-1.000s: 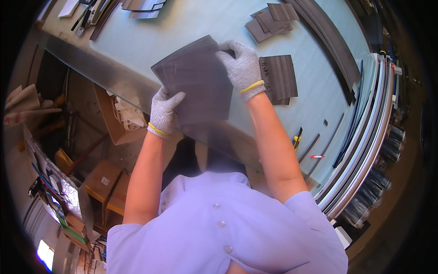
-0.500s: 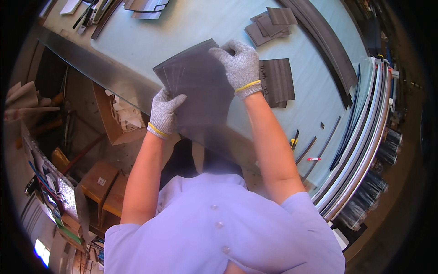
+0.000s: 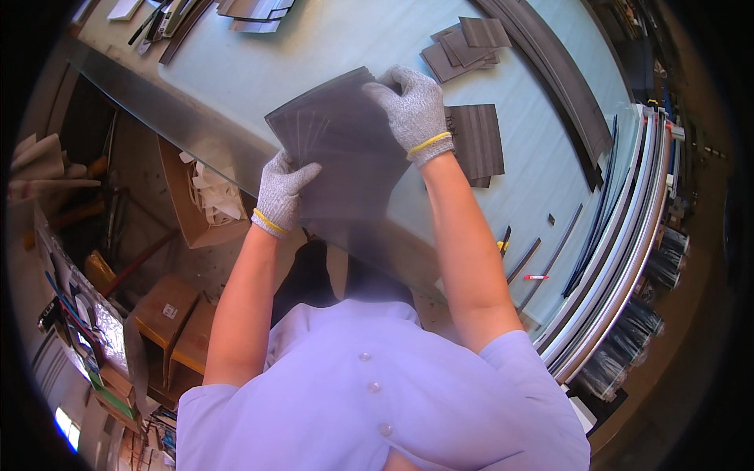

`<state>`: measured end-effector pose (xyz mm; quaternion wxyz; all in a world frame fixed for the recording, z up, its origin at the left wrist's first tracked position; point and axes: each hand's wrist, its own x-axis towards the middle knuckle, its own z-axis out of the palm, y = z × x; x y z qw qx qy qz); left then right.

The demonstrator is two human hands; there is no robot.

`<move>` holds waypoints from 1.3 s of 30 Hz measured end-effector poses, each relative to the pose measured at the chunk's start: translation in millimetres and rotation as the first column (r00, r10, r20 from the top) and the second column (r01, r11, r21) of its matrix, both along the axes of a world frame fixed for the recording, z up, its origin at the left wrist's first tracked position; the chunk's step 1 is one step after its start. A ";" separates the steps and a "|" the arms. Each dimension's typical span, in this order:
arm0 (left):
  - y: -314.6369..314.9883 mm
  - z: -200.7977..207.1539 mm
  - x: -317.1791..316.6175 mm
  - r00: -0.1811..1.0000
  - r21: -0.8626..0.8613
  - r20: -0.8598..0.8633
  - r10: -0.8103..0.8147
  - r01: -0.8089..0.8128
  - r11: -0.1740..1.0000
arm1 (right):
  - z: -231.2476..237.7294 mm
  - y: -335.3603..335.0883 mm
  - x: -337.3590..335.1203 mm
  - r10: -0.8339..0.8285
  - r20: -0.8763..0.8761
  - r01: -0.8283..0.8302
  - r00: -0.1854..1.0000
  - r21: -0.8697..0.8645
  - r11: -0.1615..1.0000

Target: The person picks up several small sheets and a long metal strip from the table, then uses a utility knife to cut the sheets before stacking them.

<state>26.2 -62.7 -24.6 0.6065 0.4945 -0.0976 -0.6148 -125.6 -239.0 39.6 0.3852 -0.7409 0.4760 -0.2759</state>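
**One dark sheet stack point(image 3: 345, 169), pinched at opposite sides**

Far L, below the table edge: cardboard box point(image 3: 218, 236) w/ pale scraps inside, just beside the L forearm.

Next, L hand point(image 3: 279, 192), gray knit glove w/ yellow cuff band. Grasping the stack's L side: thumb on the upper face, fingers mostly hidden underneath. From this grip the stack lies to the R & a bit away from the body.

Middle: the stack itself, btwn both hands, its lower end overlapping the table's near edge in view. Long axis runs roughly from the body outward; far edge slants up to the R. Sheets fan out at the far L corner, fine lines spreading from near the L thumb. Can't tell the sheet count, or if any part touches the table point(image 3: 224, 82).

Then R hand point(image 3: 414, 114), same glove type, grasping the far R corner; thumb side on the stack, fingertips partly hidden. From here the stack lies L & back toward the body. So R is nearer the far edge, L nearer the body: grips sit diagonally.

R of that hand: striped dark pile point(image 3: 477, 141) on the table, close by the glove; loose dark pieces point(image 3: 459, 53) farther out; then long dark strips point(image 3: 561, 82).
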 end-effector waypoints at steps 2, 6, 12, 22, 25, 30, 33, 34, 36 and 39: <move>-0.2 1.3 -0.5 1.000 -0.009 0.002 0.005 -0.005 1.000 | -7.9 -2.0 -2.5 0.023 0.087 -0.021 0.996 -0.027 0.999; 0.7 -2.3 0.4 1.000 0.020 0.014 -0.005 0.005 1.000 | 4.5 -0.7 -2.0 0.028 -0.010 -0.028 1.000 -0.009 1.000; 1.6 -1.7 0.2 0.999 0.011 0.030 -0.021 0.020 1.000 | 2.8 -0.5 -2.2 0.029 0.052 -0.030 0.998 0.014 0.999; 1.1 -3.3 -0.2 0.996 0.025 0.075 -0.043 0.041 0.999 | 0.4 -1.8 -2.5 0.029 0.051 -0.028 0.998 -0.030 0.999; 0.4 -2.4 -0.6 0.997 0.020 0.067 -0.042 0.041 0.999 | -9.3 -6.4 -6.7 0.077 0.089 -0.067 0.993 -0.105 0.992; -0.2 1.4 -1.8 0.997 0.019 0.069 -0.040 0.039 0.999 | 11.6 -0.7 -0.7 0.021 -0.032 -0.020 0.999 0.023 1.000; -0.2 2.5 -0.3 0.992 0.047 0.101 -0.074 0.069 0.996 | -1.6 -4.6 -3.7 0.054 0.048 -0.052 0.997 -0.053 0.997; 0.0 1.4 0.2 0.992 0.052 0.104 -0.075 0.070 0.996 | -4.7 -5.9 -4.6 0.074 0.082 -0.067 0.994 -0.084 0.994; 0.0 -0.7 0.6 0.991 0.060 0.108 -0.077 0.071 0.996 | -4.3 -7.2 -3.9 0.074 0.045 -0.069 0.996 -0.106 0.992; 0.5 2.1 0.5 0.993 0.042 0.093 -0.074 0.071 0.997 | 16.1 -4.1 1.4 0.041 -0.062 -0.040 0.997 0.015 0.999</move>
